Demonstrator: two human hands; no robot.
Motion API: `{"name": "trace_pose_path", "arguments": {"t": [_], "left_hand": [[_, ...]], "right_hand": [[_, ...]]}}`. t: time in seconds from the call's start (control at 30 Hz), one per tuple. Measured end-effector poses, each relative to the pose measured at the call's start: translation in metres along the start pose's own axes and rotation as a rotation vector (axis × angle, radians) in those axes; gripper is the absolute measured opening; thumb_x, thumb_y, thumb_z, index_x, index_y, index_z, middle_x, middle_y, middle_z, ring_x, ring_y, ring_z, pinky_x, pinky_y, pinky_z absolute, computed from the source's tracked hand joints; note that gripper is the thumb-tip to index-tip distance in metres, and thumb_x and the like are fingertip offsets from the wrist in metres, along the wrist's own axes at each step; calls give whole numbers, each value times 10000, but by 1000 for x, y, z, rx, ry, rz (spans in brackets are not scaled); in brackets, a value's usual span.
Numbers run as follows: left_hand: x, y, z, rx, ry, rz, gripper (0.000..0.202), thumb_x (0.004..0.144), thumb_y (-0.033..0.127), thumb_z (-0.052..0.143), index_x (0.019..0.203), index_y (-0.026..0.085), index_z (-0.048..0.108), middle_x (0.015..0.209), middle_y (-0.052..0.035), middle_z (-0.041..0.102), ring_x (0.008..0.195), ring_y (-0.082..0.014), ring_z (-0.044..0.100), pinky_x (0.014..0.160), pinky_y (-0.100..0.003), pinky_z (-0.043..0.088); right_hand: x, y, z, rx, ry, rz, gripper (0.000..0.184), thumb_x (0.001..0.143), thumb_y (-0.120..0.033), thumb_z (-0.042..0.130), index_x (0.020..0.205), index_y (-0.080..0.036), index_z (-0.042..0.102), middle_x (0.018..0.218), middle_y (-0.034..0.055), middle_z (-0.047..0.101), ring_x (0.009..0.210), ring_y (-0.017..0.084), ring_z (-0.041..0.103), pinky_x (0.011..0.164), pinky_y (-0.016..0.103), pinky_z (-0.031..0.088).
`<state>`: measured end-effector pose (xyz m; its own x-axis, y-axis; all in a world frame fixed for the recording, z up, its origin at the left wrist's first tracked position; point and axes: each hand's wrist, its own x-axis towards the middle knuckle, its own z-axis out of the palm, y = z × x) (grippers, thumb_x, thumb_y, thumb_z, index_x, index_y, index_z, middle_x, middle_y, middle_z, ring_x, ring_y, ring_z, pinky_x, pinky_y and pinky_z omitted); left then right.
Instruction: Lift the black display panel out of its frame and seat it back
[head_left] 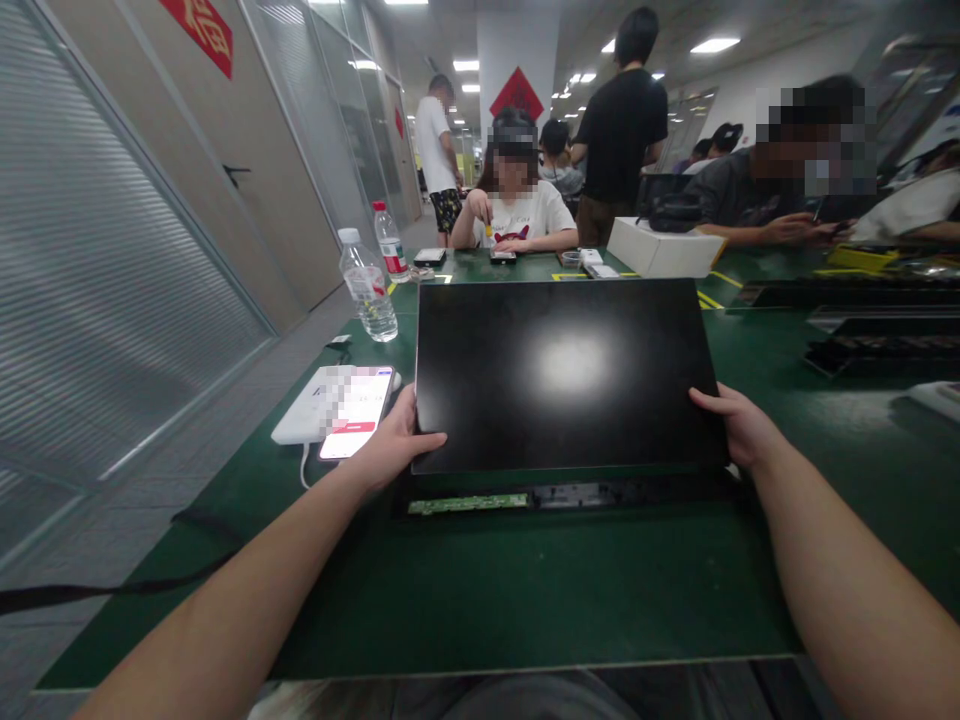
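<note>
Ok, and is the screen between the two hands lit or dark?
Dark: the screen held between the left hand and right hand is black, with no picture, only a blurred white patch that looks like glare.

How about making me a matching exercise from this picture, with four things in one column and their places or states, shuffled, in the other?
Things:
1. black panel
2. circuit board
3. phone
4. white box

Places or states:
A. screen lit, beside the left hand
B. farther back, past the panel's top edge
C. green, showing just below the panel's bottom edge
D. held tilted between the left hand and the right hand

Right pairs: 1-D, 2-C, 3-A, 4-B
</note>
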<state>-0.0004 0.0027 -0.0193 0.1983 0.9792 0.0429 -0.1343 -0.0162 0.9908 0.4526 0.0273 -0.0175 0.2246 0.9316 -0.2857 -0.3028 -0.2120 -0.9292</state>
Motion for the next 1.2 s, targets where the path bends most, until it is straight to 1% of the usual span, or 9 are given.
{"name": "trace_pose_path", "arguments": {"t": [0.1, 0.17, 0.37, 0.5, 0.6, 0.73, 0.9, 1.07, 1.2], "left_hand": [[0, 0, 0, 23, 10, 23, 870, 631, 90, 850, 1389, 249, 453, 1413, -102, 609, 1345, -346, 546, 1098, -442, 459], [0, 0, 0, 28, 18, 20, 900, 623, 91, 858, 1403, 261, 441, 1417, -98, 608, 1348, -346, 543, 1092, -440, 464], [0, 1, 3, -46, 54, -9, 753, 663, 146, 857, 1319, 251, 501, 1309, -82, 677, 1263, -329, 614, 1056, -449, 485], [1, 0, 4, -83, 87, -20, 738, 587, 102, 873, 1228, 240, 534, 1189, -64, 724, 1171, -328, 665, 993, -447, 516], [2, 0, 4, -88, 92, -25, 745, 559, 98, 880, 1207, 238, 540, 1149, -60, 735, 1160, -334, 669, 977, -441, 520], [2, 1, 4, -81, 75, -45, 742, 561, 97, 878, 1205, 239, 538, 1143, -61, 736, 1157, -338, 673, 985, -454, 521], [1, 0, 2, -82, 74, -40, 718, 562, 70, 858, 1189, 236, 549, 1167, -65, 729, 1168, -338, 668, 994, -459, 519], [1, 0, 1, -71, 76, -59, 716, 564, 69, 854, 1198, 227, 560, 1222, -96, 715, 1199, -359, 652, 996, -470, 517], [2, 0, 0, -83, 68, -65, 754, 565, 60, 859, 1234, 226, 552, 1240, -101, 713, 1207, -366, 651, 999, -477, 525]], "right_hand": [[0, 0, -1, -9, 2, -10, 317, 664, -103, 717, 955, -227, 709, 870, 87, 787, 884, 318, 761, 777, 415, 641], [0, 0, -1, -14, -5, -9, 323, 658, -107, 719, 954, -235, 714, 878, 80, 789, 876, 317, 762, 770, 414, 643], [0, 0, 0, -31, -8, 11, 331, 635, -126, 727, 947, -238, 727, 863, 78, 789, 811, 315, 763, 694, 404, 649], [1, 2, -1, -50, -17, -4, 340, 616, -130, 733, 941, -229, 731, 867, 88, 789, 764, 313, 761, 675, 405, 646], [2, 2, -1, -71, -5, -4, 309, 628, -142, 731, 928, -215, 734, 846, 94, 786, 698, 300, 752, 646, 397, 643], [1, 1, -1, -88, -2, 2, 259, 676, -157, 731, 927, -217, 735, 823, 87, 783, 637, 273, 737, 594, 372, 635], [0, 2, 1, -108, -7, -20, 257, 684, -124, 725, 916, -233, 735, 809, 63, 783, 628, 249, 732, 586, 340, 625], [2, 3, 0, -126, -39, -58, 278, 658, -127, 760, 913, -235, 735, 832, 55, 786, 652, 237, 736, 575, 301, 606], [3, 3, -1, -120, -45, -85, 285, 643, -109, 767, 907, -212, 736, 815, 63, 781, 640, 235, 731, 563, 296, 602]]}}
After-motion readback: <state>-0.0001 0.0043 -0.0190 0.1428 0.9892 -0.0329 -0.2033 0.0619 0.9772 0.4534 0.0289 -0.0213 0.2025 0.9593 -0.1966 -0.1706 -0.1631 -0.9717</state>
